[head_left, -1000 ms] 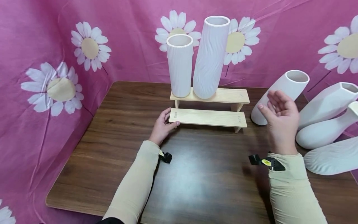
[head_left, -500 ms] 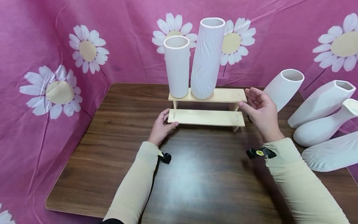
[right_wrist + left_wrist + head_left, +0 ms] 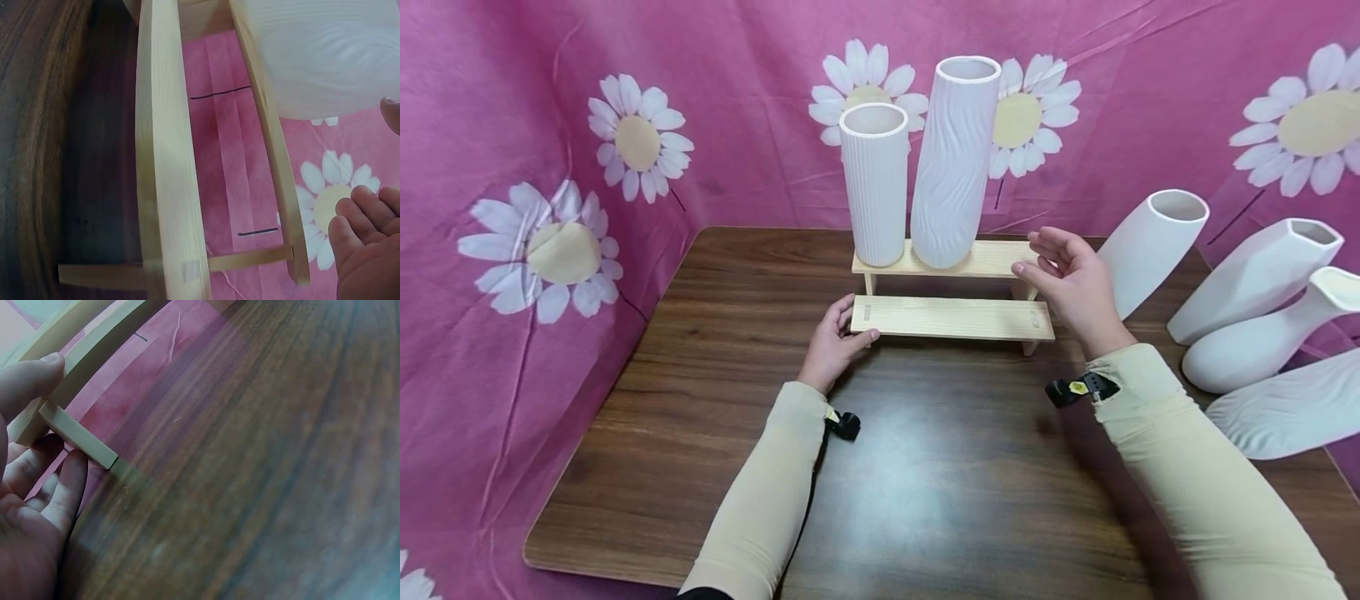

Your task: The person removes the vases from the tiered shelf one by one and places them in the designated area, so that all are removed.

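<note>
A two-tier pale wooden stand is at the back of the table. My left hand grips the left end of its lower shelf. In the left wrist view, the thumb lies over the board's edge and fingers reach below, beside a leg. A ribbed white vase and a taller wavy white vase stand side by side on the upper shelf. My right hand is at that shelf's right end, fingers loosely bent and holding nothing; whether it touches the wood I cannot tell.
Right of the stand are a smooth white vase, partly behind my right hand, a faceted vase, a narrow-necked vase and a rippled vase. A pink cloth with daisies hangs behind the brown table.
My right hand has moved left, from in front of the smooth vase to the upper shelf's right end. My left hand keeps its grip on the stand. The view has shifted slightly.
</note>
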